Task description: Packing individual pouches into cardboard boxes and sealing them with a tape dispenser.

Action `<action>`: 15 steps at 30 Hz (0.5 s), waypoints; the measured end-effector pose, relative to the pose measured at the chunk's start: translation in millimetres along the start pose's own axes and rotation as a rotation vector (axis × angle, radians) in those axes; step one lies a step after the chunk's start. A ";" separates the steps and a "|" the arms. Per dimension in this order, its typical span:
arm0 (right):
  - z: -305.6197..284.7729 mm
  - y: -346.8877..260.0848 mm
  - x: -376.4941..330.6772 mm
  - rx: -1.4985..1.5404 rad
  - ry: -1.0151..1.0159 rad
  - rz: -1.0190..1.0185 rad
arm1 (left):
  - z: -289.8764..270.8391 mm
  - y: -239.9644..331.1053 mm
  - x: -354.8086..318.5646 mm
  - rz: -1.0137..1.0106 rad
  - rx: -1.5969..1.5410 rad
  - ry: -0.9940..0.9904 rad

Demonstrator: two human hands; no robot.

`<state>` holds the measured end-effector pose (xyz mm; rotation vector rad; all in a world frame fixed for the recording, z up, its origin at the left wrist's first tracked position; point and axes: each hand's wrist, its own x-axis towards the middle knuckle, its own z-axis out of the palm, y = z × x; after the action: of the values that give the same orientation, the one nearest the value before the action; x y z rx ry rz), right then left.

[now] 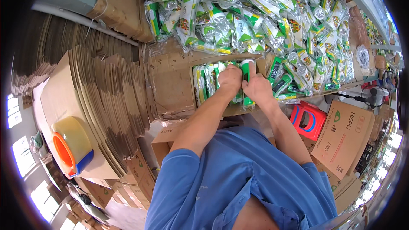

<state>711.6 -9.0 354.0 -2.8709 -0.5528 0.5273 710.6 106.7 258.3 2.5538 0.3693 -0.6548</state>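
An open cardboard carton [238, 110] lies in front of me, with a row of green-and-white packages in clear plastic bags [209, 79] standing on edge in it. My left hand [230, 79] reaches into the middle of the row, its fingers curled down among the packages; what they grip is hidden. Close beside it, my right hand [258, 87] holds a green-and-white bagged package [246, 71] at the row's right end. Its thumb is on the near side and its index finger stretches along the top. The two hands are slightly apart.
Beyond the carton is a large heap of similar bagged packages [264, 12]. Stacked flat cardboard [115, 98] stands at left, with a yellow, orange and blue plastic container [79, 147] on it. At right are a red plastic stool [307, 120] and printed cartons [343, 138].
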 end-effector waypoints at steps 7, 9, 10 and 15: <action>17.5 3.9 7.6 0.019 -0.069 -0.014 | -14.7 -8.6 -42.5 0.034 -0.073 0.262; 17.6 3.3 8.8 0.013 -0.138 -0.070 | -5.3 -13.0 -43.5 0.070 -0.054 0.322; 16.3 3.4 9.6 0.013 -0.138 -0.067 | -2.0 -14.2 -43.1 0.103 -0.040 0.388; 9.4 0.1 18.0 0.056 -0.208 -0.080 | 5.9 -16.5 -40.7 0.192 -0.012 0.546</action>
<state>723.8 -1.2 339.7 -2.7450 -0.6691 0.8203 667.7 112.1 268.2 2.6800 0.2934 0.1246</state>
